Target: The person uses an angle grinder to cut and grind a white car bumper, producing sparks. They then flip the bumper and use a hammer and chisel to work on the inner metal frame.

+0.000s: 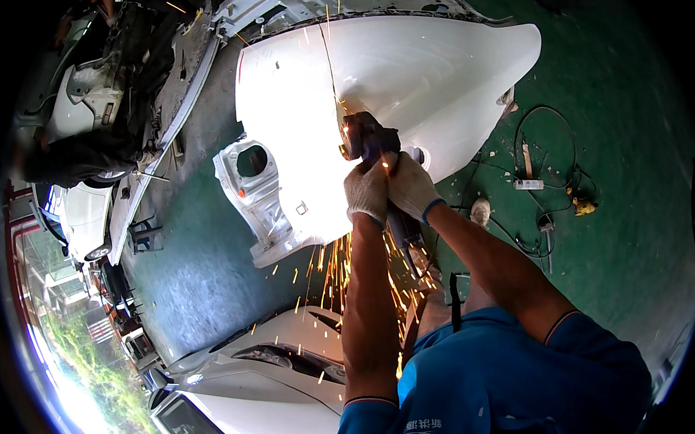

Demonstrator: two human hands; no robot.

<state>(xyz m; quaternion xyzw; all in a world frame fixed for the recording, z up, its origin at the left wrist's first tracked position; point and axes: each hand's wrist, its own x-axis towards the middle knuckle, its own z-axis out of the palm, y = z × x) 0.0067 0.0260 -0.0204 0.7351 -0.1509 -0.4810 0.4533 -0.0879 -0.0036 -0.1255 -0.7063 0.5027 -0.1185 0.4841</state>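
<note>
Angle grinder (377,139): probably weighty, rigid, vibrating; grip its body, toward five o'clock.
Your hold: left hand (367,192), right hand (411,186) both wrapped around it.

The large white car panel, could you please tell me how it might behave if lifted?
The white panel would probably be awkward to lift, being much broader than the grinder against it. It may flex along the dark line above that tool. Its glossy surface could feel slippery.

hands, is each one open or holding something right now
Left hand: closed, holding the dark power tool.
Right hand: closed, holding the same power tool.
</note>
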